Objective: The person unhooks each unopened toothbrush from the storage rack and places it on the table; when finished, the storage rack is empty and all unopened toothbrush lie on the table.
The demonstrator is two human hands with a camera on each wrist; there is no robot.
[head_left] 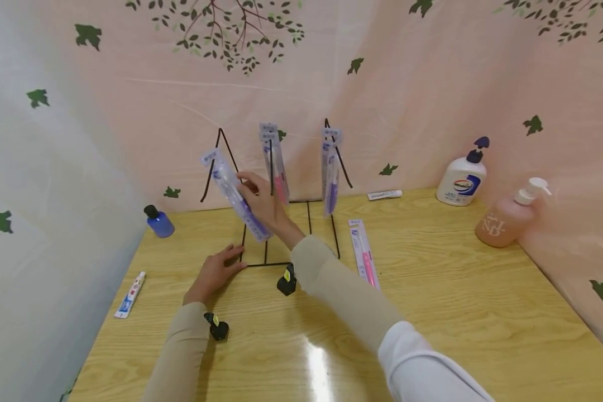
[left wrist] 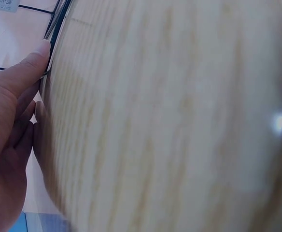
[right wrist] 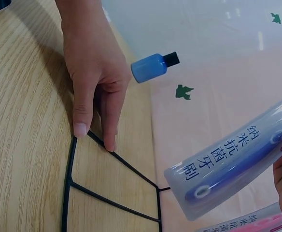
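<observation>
I see my right hand (head_left: pixel 261 201) raised over the wire rack (head_left: pixel 286 223), its fingers and thumb closed round a packaged purple toothbrush (head_left: pixel 236 195). The pack is tilted, its card header up and to the left, its lower end near the rack's base. In the right wrist view the same pack (right wrist: pixel 237 169) shows as a clear blister with printed characters and a blue-purple brush inside; only the edge of that hand shows there.

My left hand (head_left: pixel 213 273) lies on the table (head_left: pixel 432 312) with straight fingers, two fingertips (right wrist: pixel 80 129) pressing the corner of the rack's black wire base (right wrist: pixel 112 193). It holds nothing; it pins the frame down.

I judge the pack to be very light, and stiff along its length because of the brush within, though the thin plastic shell will likely flex and crackle if squeezed hard. The glossy surface looks slippery, so I would keep the hold at the middle, across the flat faces where the brush handle backs the plastic, leaving the header free. The rack looks light too, and probably tips easily, which suits the pressing hand at its foot.

Two more packs hang from the rack, one pink (head_left: pixel 276 162) and one purple (head_left: pixel 330 173). Another pink pack (head_left: pixel 364 254) lies flat on the table just right of the frame.
</observation>
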